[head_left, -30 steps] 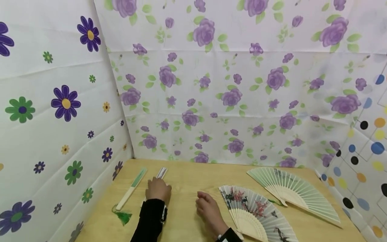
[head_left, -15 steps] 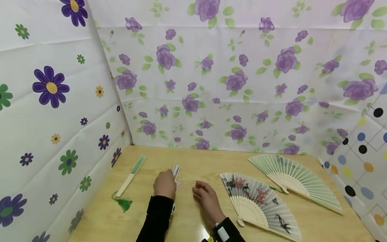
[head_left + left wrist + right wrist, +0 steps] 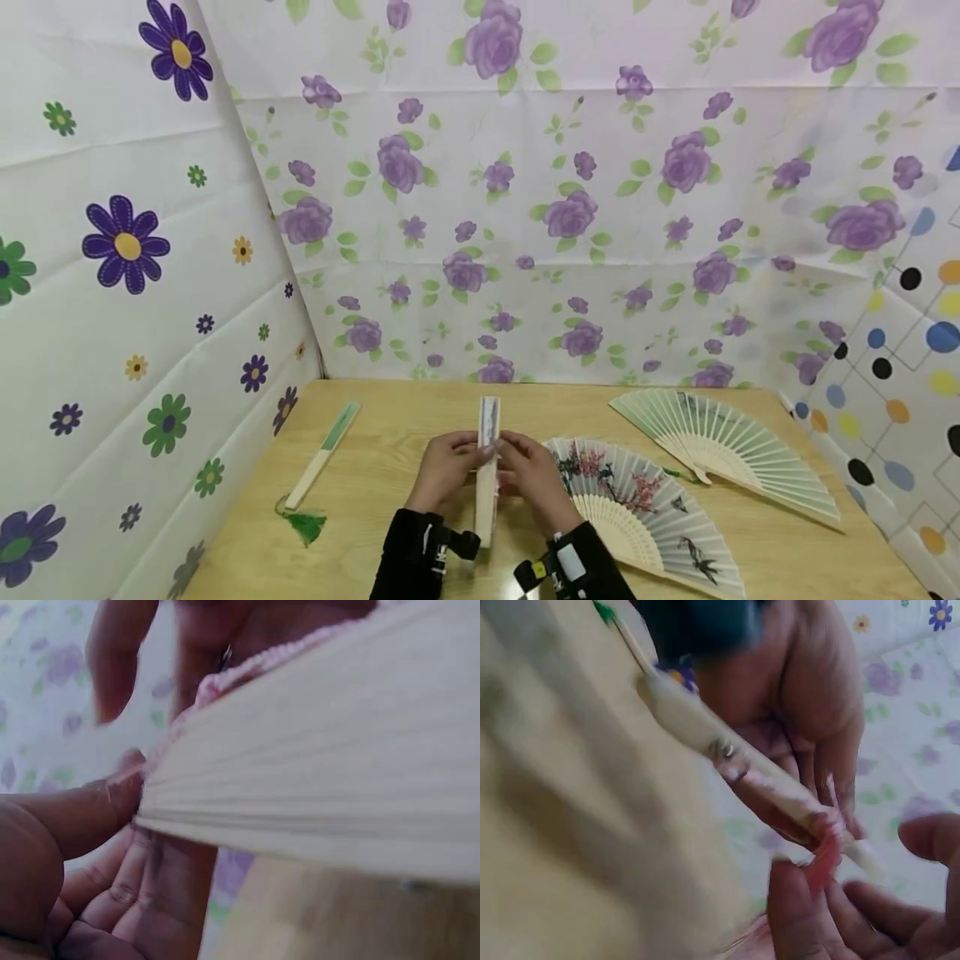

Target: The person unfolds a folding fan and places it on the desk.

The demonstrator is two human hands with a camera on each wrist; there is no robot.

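Observation:
A closed folding fan stands lengthwise between the two hands, its cream ribs toward me and a grey-white patterned strip at the far end. My left hand grips its left side, thumb against the ribs. From the right, the right hand pinches at the same stretch of the fan, fingertips close to the left thumb. A pink tassel hangs by the right fingers in the right wrist view; its pink cord runs along the ribs in the left wrist view.
To the left lies a closed green fan with a green tassel. At the right, an open white fan with painted blossoms lies in front of an open pale green fan. Flowered cloths wall the wooden table.
The left hand has picked up the closed fan and carried it right, to the middle. The right hand has come in to meet it and now takes hold of the fan too.

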